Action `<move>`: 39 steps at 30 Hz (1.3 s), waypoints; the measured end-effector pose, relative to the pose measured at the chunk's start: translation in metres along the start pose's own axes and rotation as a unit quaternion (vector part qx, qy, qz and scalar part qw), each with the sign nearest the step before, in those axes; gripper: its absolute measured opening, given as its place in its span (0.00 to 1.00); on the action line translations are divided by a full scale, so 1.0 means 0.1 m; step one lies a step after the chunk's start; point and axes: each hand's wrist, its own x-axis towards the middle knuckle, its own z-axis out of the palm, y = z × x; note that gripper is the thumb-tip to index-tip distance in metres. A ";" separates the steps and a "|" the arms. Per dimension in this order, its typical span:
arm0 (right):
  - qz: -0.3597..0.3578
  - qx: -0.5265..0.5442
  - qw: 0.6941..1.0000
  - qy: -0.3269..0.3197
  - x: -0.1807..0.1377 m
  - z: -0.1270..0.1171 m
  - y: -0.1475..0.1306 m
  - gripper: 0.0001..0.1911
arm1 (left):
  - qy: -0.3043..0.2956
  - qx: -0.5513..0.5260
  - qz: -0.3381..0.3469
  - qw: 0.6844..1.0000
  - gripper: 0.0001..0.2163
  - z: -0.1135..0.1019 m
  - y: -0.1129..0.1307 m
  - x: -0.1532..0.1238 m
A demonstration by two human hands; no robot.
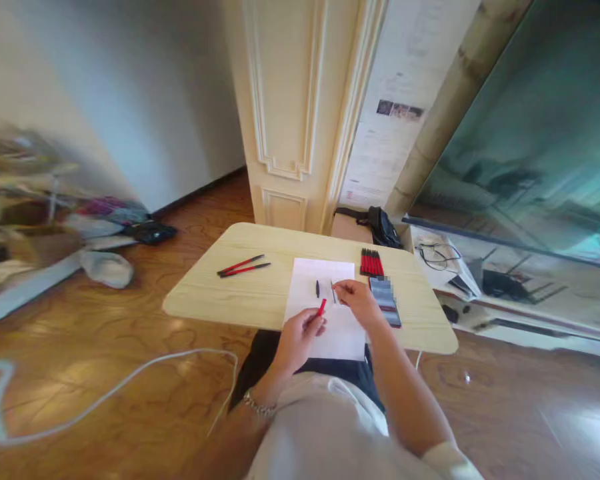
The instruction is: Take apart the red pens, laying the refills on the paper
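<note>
My left hand [300,335] is closed around a red pen barrel [321,307] over a white sheet of paper [325,313] on a small light wooden table [260,293]. My right hand [359,300] pinches a thin pen part [333,292] just above the sheet. A small black pen piece [317,288] lies on the paper beside it. Two assembled red and black pens [243,267] lie on the table to the left. A row of several red and black pens [371,262] lies at the right, beyond a dark flat box [385,301].
A white cable [105,393] runs over the wooden floor at the left. Clothes and bags [105,227] are piled by the wall. A black bag [383,228] sits behind the table. At the right, a low shelf [480,287] carries cables and devices.
</note>
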 end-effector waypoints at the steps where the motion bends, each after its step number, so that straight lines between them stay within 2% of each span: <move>1: -0.006 0.015 1.000 -0.003 -0.04 0.03 0.00 0.13 | 0.001 0.001 0.003 1.000 0.16 0.00 0.01 0.00; 4: -0.024 0.031 0.999 -0.007 -0.14 0.12 0.00 0.12 | 0.000 0.007 0.008 1.000 0.16 0.01 0.02 0.00; 9: -0.041 -0.024 0.999 -0.010 -0.17 0.17 -0.03 0.13 | -0.001 0.020 0.010 1.000 0.15 0.00 0.02 0.01; 17: -0.042 -0.097 0.994 -0.041 -0.18 0.11 -0.08 0.13 | -0.007 0.021 0.006 1.000 0.16 0.02 0.02 0.01; 29: -0.030 -0.112 0.987 -0.110 -0.18 -0.02 -0.11 0.18 | -0.007 0.008 0.012 1.000 0.14 0.03 0.02 0.01; 31: -0.027 -0.131 0.987 -0.086 -0.12 -0.08 -0.07 0.19 | -0.006 0.015 0.021 1.000 0.14 0.03 0.05 0.01; 33: -0.017 -0.186 0.982 -0.030 -0.01 -0.15 0.02 0.18 | -0.003 0.019 0.027 0.999 0.13 0.02 0.07 0.01; 36: 0.005 -0.297 0.954 0.032 0.17 -0.23 0.18 0.14 | 0.001 0.023 0.029 0.999 0.13 0.02 0.10 0.01; 39: 0.037 -0.390 0.919 0.041 0.29 -0.21 0.28 0.11 | 0.005 0.034 0.023 0.999 0.13 0.02 0.09 0.02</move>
